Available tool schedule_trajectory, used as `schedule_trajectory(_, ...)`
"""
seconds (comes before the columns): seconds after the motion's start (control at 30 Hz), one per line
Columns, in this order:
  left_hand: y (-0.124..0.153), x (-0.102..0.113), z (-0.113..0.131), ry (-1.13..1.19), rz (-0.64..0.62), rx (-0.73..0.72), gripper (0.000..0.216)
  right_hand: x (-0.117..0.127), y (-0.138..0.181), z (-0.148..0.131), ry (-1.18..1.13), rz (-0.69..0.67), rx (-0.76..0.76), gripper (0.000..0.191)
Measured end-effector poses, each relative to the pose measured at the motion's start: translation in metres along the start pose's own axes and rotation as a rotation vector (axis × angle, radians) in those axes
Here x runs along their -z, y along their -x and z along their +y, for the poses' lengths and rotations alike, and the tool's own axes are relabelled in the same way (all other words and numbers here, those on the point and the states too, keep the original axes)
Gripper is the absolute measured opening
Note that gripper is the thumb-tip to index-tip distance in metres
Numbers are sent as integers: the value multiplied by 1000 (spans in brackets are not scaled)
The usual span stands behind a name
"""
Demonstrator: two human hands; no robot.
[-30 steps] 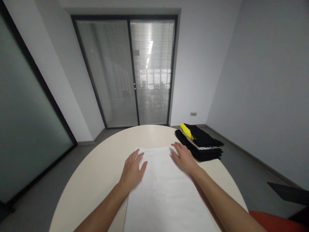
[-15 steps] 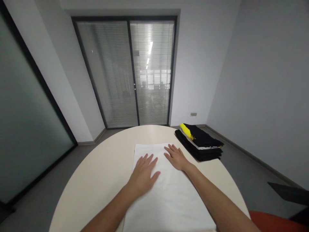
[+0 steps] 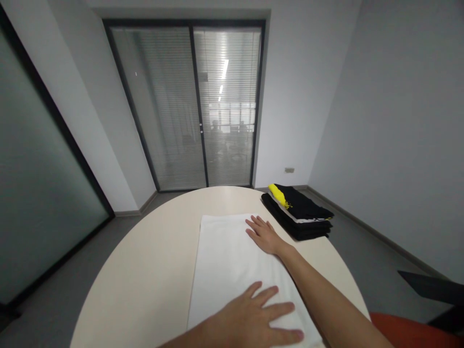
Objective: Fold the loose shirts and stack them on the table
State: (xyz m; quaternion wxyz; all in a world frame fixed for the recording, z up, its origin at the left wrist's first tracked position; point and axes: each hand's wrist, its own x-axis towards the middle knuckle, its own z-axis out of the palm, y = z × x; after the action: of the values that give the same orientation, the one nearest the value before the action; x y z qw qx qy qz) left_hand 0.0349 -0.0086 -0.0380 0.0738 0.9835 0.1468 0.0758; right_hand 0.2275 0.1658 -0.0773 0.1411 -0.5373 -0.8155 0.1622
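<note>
A white folded cloth lies flat and smooth on the round table. My right hand rests on its far right part, palm down with the fingers stretched out. Over the near part of the cloth is my left hand, fingers spread wide and pointing right. Neither hand grips anything. The near edge of the cloth runs out of view beneath my left arm.
A stack of folded dark clothes, the top one black and yellow, sits at the table's back right edge. The pale round table has a red chair at its right. Beyond stands a glass door with blinds.
My left hand has moved from the far left part of the cloth toward me and to the right, fingers now spread. My right hand has stayed in place.
</note>
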Motion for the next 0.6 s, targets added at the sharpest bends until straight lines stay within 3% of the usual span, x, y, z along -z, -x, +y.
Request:
schedule_trajectory(0.2, -18, -7, 12, -159, 59, -81, 53, 10, 1, 22, -50, -27, 156, 65)
schedule_trajectory(0.37, -25, -21, 13, -297, 88, -160, 48, 11, 5, 31, -80, -2, 168, 64)
schedule_trajectory(0.5, -26, -21, 12, -191, 44, -149, 51, 10, 8, 28, -74, 3, 153, 63)
schedule_trajectory(0.6, -25, -9, 7, -25, -1, -132, 52, 11, 9, 26, -62, 4, 145, 62)
